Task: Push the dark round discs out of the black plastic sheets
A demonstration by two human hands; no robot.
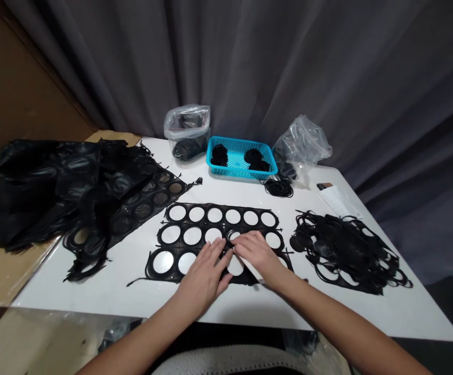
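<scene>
**Pressing both hands on the punched rubber sheet**

Punched rubber sheet lies flat on the white table, front centre, directly under both hands.

- Left hand: palm down, fingers spread and flat on the sheet's bottom row, near the middle. Nothing held, just pressing.
- Right hand: palm down, fingers bent, tips on the middle row right of centre. Fingertips of the two hands nearly meet. Can't tell if the right fingers pinch any rubber; the tips hide it.
- A thin ring sits in the cut-out just beyond the right fingertips. Loose or still attached: can't tell.

Sheet itself: black, thin, matte, three rows of six round cut-outs with the white tabletop showing through. Narrow webs between the holes, ragged tabs at the edges. The hands cover a few holes of the lower two rows.

Around it:
- Left: heap of more black punched sheets, overlapping and hanging off the table edge.
- Right: tangled pile of black rubber offcuts, apart from the sheet.
- Back: turquoise basket with black rings inside, a clear plastic bag on one side, another bag on the other, and a small bundle of thin rings in front.
</scene>
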